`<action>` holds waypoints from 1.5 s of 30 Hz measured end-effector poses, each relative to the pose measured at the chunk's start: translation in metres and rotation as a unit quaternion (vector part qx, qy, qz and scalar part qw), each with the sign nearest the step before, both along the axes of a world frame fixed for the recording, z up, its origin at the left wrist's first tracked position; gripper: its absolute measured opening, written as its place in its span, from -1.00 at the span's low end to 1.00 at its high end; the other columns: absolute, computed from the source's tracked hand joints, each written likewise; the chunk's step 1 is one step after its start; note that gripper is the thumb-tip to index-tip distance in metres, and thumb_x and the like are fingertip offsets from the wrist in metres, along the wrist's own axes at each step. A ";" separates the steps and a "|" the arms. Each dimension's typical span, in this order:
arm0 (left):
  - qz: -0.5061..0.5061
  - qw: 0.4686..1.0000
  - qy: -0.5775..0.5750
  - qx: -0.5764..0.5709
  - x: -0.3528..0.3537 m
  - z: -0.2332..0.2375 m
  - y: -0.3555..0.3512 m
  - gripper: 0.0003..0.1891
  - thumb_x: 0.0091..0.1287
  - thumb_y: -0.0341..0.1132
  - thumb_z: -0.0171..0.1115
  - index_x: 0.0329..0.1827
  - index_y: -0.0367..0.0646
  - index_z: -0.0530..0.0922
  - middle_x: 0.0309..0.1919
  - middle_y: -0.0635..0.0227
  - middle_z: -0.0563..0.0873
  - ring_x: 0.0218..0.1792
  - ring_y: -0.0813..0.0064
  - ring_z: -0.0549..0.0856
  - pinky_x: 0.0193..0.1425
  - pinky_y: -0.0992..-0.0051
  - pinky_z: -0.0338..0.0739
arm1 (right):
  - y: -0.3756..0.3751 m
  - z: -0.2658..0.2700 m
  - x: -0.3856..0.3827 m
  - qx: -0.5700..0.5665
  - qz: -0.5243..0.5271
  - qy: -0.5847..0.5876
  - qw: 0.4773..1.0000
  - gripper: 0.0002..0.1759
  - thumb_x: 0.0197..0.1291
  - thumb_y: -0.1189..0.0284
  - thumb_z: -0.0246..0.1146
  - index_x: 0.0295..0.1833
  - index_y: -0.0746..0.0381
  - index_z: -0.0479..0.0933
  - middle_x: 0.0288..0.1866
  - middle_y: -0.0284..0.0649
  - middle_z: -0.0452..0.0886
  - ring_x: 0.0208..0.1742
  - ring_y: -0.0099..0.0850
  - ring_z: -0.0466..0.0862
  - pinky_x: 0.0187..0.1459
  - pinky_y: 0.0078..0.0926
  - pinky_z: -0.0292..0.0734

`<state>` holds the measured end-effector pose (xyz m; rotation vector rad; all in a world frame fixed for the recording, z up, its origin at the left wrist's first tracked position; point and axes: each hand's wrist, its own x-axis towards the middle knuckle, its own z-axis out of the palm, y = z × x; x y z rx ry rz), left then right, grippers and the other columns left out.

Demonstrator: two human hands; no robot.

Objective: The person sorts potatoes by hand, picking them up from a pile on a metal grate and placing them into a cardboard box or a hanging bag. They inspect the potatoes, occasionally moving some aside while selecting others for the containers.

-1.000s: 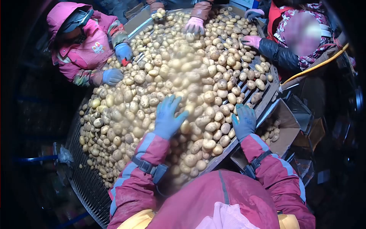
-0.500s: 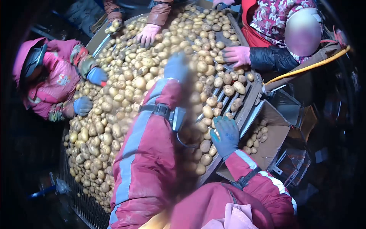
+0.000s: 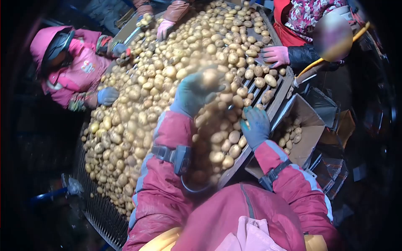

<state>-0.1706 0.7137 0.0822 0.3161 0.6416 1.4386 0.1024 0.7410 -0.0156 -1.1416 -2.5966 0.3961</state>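
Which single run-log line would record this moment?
left hand: holding potato, blurred | right hand: open, at potatoes by table edge | beside table: cardboard box, potatoes inside | co-worker's pink-gloved hand: at table

The potatoes [image 3: 153, 69] are pale yellow-brown; the cardboard box [image 3: 309, 136] is brown.

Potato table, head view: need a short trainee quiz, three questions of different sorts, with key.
1. What does the left hand have at its fingers?
A) a potato
B) a box flap
C) the yellow hose

2. True or false: the open cardboard box beside the table has potatoes in it.

3. Fill in: beyond the right hand, at the table's right side, a co-worker's hand wears a ____ glove.

Key: 1 A; 2 true; 3 pink.
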 end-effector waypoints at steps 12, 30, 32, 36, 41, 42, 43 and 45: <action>0.051 0.935 0.348 -0.038 0.132 0.070 -0.161 -0.33 0.11 -0.59 0.39 0.39 -0.33 0.53 0.27 0.23 0.65 0.23 0.44 0.66 0.27 0.43 0.64 | -0.031 0.033 0.055 -0.580 -0.044 0.399 0.708 -0.61 0.41 0.31 0.30 0.24 0.26 0.62 0.10 -0.21 0.72 0.06 -0.39 0.72 0.05 -0.46 0.63; -0.223 0.722 0.651 0.072 0.310 0.036 -0.161 -0.25 0.33 -0.49 0.43 0.60 -0.11 0.35 0.26 0.33 0.67 -0.12 0.60 0.76 0.03 0.52 0.67 | -0.137 0.051 0.319 -0.489 -0.261 0.495 0.669 -0.66 0.39 0.36 0.28 0.17 0.29 0.64 -0.04 -0.21 0.77 -0.27 -0.40 0.78 -0.59 -0.49 0.68; -0.231 0.708 0.661 0.086 0.305 0.017 -0.158 -0.29 0.37 -0.51 0.38 0.60 -0.10 0.35 0.20 0.36 0.68 -0.10 0.61 0.73 0.07 0.51 0.65 | -0.135 0.084 0.383 -0.453 -0.324 0.485 0.674 -0.71 0.39 0.42 0.24 0.14 0.29 0.64 -0.05 -0.16 0.78 -0.42 -0.39 0.77 -0.60 -0.50 0.66; -0.250 0.774 0.582 0.000 0.298 0.013 -0.159 -0.34 0.41 -0.50 0.33 0.59 -0.12 0.37 0.19 0.39 0.67 0.02 0.60 0.70 0.16 0.51 0.60 | -0.120 0.085 0.519 -0.167 -0.474 0.492 0.711 -0.68 0.32 0.46 0.40 0.16 0.24 0.62 -0.04 -0.24 0.73 -0.40 -0.48 0.73 -0.44 -0.56 0.68; -0.230 0.788 0.571 0.002 0.285 -0.004 -0.151 -0.35 0.42 -0.50 0.32 0.58 -0.13 0.38 0.26 0.38 0.65 0.06 0.58 0.68 0.17 0.51 0.60 | -0.077 0.045 0.694 0.032 -0.553 0.353 0.754 -0.42 0.27 0.43 0.48 0.36 0.37 0.51 0.00 -0.26 0.71 -0.07 -0.53 0.67 -0.03 -0.52 0.59; -0.218 0.788 0.576 0.004 0.278 -0.005 -0.151 -0.35 0.42 -0.49 0.32 0.58 -0.12 0.38 0.27 0.37 0.64 0.06 0.58 0.68 0.18 0.51 0.60 | -0.079 0.093 0.637 -0.030 -0.559 0.393 0.730 -0.40 0.30 0.43 0.45 0.40 0.36 0.50 0.12 -0.21 0.71 0.01 -0.48 0.68 0.09 -0.48 0.58; -0.229 0.785 0.575 -0.034 0.285 0.010 -0.149 -0.36 0.42 -0.48 0.33 0.58 -0.11 0.39 0.30 0.37 0.63 0.07 0.57 0.68 0.21 0.50 0.60 | -0.080 0.098 0.607 -0.036 -0.520 0.419 0.744 -0.44 0.32 0.40 0.43 0.39 0.35 0.52 0.15 -0.19 0.71 0.03 -0.47 0.70 0.08 -0.50 0.60; -0.230 0.757 0.611 -0.012 0.276 0.001 -0.148 -0.37 0.43 -0.40 0.36 0.56 -0.10 0.40 0.24 0.26 0.69 0.14 0.46 0.70 0.25 0.39 0.62 | -0.055 0.085 0.526 -0.068 -0.415 0.483 0.768 -0.49 0.38 0.35 0.39 0.36 0.34 0.54 0.21 -0.16 0.71 0.06 -0.46 0.74 0.07 -0.54 0.63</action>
